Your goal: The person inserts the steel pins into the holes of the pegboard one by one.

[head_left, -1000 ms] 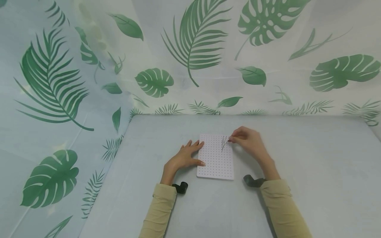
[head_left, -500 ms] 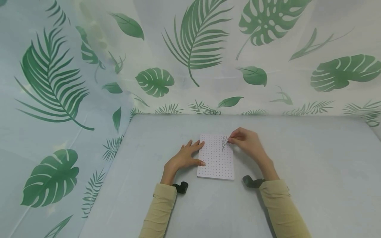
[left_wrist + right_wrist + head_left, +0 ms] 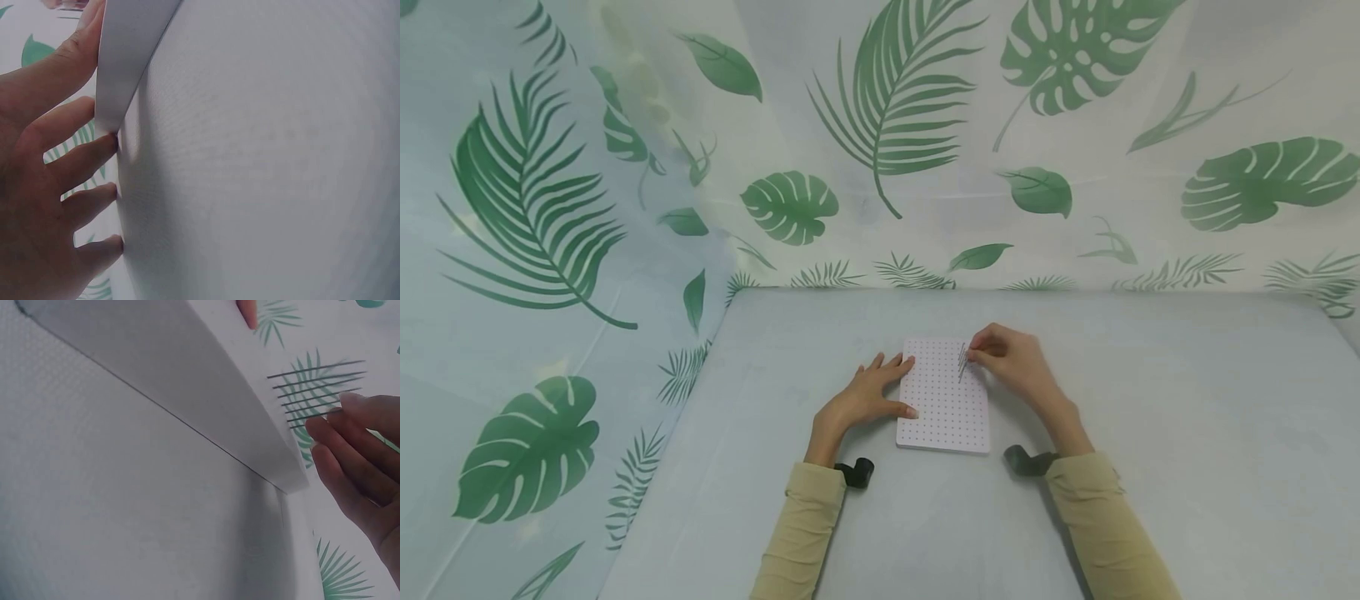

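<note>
A thick white block (image 3: pixel 936 408) with a grid of dots on its top lies on the table. Several thin dark pins (image 3: pixel 962 363) stand in a row near its far right part; the right wrist view shows these pins (image 3: pixel 319 381) upright and side by side. My right hand (image 3: pixel 1018 362) reaches over the block's right edge, its thumb and fingertips pinching one thin pin (image 3: pixel 315 416) at the near end of the row. Spread fingers of my left hand (image 3: pixel 868 396) rest along the block's left side, the thumb lying on its top. In the left wrist view, the left fingertips touch the table.
The block rests on a pale grey table (image 3: pixel 1187 417). Behind and to the left hangs a white cloth (image 3: pixel 925 192) printed with green leaves. A dark wrist camera (image 3: pixel 856 473) juts inward from the left sleeve, and another wrist camera (image 3: pixel 1026 461) from the right sleeve.
My right hand has shifted slightly left, and its fingertips now sit closer to the standing pins. The left hand and the block have stayed in place.
</note>
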A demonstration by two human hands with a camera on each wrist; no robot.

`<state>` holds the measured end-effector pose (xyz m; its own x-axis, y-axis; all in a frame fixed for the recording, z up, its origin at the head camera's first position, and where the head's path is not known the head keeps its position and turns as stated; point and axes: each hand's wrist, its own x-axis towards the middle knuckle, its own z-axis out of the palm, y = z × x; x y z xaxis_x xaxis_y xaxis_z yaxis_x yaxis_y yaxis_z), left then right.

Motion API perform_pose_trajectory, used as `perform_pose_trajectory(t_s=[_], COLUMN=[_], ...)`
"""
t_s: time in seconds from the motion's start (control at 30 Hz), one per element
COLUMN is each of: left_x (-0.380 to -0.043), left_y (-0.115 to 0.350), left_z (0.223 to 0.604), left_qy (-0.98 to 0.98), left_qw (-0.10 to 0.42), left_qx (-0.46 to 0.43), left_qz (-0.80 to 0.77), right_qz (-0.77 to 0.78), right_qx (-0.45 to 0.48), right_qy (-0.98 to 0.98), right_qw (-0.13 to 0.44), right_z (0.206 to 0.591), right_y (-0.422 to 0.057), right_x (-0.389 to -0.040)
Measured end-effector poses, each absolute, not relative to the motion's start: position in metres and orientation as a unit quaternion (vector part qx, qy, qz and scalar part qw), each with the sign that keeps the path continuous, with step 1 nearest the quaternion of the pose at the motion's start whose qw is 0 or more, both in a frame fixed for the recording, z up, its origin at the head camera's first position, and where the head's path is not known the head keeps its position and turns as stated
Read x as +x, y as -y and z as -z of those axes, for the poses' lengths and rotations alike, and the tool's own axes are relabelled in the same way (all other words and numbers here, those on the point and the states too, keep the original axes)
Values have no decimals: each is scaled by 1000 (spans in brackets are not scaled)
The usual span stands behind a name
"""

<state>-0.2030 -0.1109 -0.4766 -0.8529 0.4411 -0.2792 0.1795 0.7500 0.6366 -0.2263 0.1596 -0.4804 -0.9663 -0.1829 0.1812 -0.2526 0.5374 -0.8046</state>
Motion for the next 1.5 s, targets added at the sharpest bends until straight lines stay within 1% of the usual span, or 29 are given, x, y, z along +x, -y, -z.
perform_pose_trajectory(t_s=[0.6, 1.13, 1.5], left_x=[-203, -203, -202], left_y=[111, 112, 112], left_z=[478, 479, 478], left_qy=[-911, -911, -910], left_qw=[214, 211, 211], left_qx=[170, 173, 172], left_qz=[-308, -310, -312], right_qz=[-438, -428, -419], right_qx=[118, 146, 146], right_qy=[890, 892, 896], right_qw=[48, 23, 7], right_z=[485, 486, 482], right_y=[-152, -162, -169], right_x=[-225, -226, -226])
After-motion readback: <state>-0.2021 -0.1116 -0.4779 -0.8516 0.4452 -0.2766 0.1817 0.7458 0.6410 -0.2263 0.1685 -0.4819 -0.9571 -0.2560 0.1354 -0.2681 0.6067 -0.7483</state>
